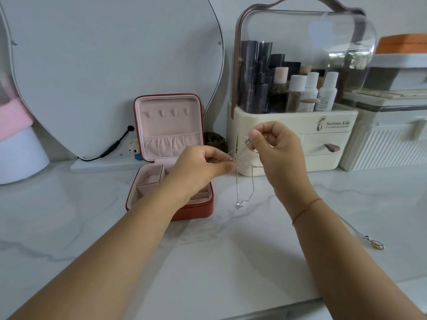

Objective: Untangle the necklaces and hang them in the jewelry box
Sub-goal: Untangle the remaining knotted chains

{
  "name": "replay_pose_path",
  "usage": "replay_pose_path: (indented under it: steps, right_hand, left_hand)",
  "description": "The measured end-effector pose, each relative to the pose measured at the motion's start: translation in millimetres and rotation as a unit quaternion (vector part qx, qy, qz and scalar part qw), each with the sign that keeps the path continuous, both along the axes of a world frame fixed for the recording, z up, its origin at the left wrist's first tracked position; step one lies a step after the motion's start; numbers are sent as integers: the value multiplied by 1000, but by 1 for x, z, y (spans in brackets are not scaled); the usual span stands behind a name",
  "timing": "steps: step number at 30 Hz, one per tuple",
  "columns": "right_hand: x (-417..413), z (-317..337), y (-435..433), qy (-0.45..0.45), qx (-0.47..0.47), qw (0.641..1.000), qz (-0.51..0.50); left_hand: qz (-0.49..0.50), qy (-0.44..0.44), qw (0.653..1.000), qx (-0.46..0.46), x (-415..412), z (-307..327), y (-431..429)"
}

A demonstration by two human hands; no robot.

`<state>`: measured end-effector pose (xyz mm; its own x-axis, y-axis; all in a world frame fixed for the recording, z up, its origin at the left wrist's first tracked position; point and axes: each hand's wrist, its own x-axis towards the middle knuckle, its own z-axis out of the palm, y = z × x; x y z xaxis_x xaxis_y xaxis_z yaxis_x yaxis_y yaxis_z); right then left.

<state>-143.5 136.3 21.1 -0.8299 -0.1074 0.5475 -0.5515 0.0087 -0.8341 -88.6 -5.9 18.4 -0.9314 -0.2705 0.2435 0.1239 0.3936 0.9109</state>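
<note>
**Marble counter with tangled chains held above it**

Marble countertop (69, 227) is shown from above; its front edge is seen at the lower right, and bare stone is left open between the two forearms and in front of the jewelry box (198, 211). One box is seen, opened, with its lid stood upright and four hooks (161, 113) counted in the pink lining. The back of the counter is closed off by one mirror (104, 65) and one cosmetic organizer (288, 125) with two drawers.

The tangled necklaces (237, 185) are held in the air just right of the box, in front of the organizer. A strand is pinched narrowly between thumb and fingertips of the left hand (198, 172); the knot is pinched likewise by the right hand (277, 146), held slightly higher. A loop with one small pendant (239, 206) is let hang towards the stone. The number of chains in the tangle cannot be told. One separate necklace (375, 244) is laid on the counter, well apart, beyond the right forearm.
</note>
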Motion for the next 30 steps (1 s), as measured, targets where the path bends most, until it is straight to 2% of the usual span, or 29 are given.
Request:
replay_pose_path:
  steps: [3,7,9,12,15,21,26,30]
  right_hand:
    - [2,-1,-1,18,34,999,-8]
    - [7,1,-3,-13,77,996,37]
    - [9,2,-3,-32,50,995,76]
    - [9,5,-1,-74,-14,988,132]
    - [8,6,2,-110,-51,977,173]
    - [2,8,9,-144,-163,941,258]
    - [0,6,11,-140,-164,950,227]
    - [3,8,12,-138,-160,951,225]
  left_hand:
    - [69,35,997,-21,-2,-2,-3]
    - [124,65,989,37,-6,-4,-1]
    - [154,79,985,27,-8,-6,0]
    - [181,116,976,-38,-7,-6,1]
    - [170,141,974,-57,-6,-6,1]
    - [149,120,980,-49,-7,-6,-6]
    - [60,94,994,20,-6,-8,-2]
    - [43,75,995,56,-7,-10,-3]
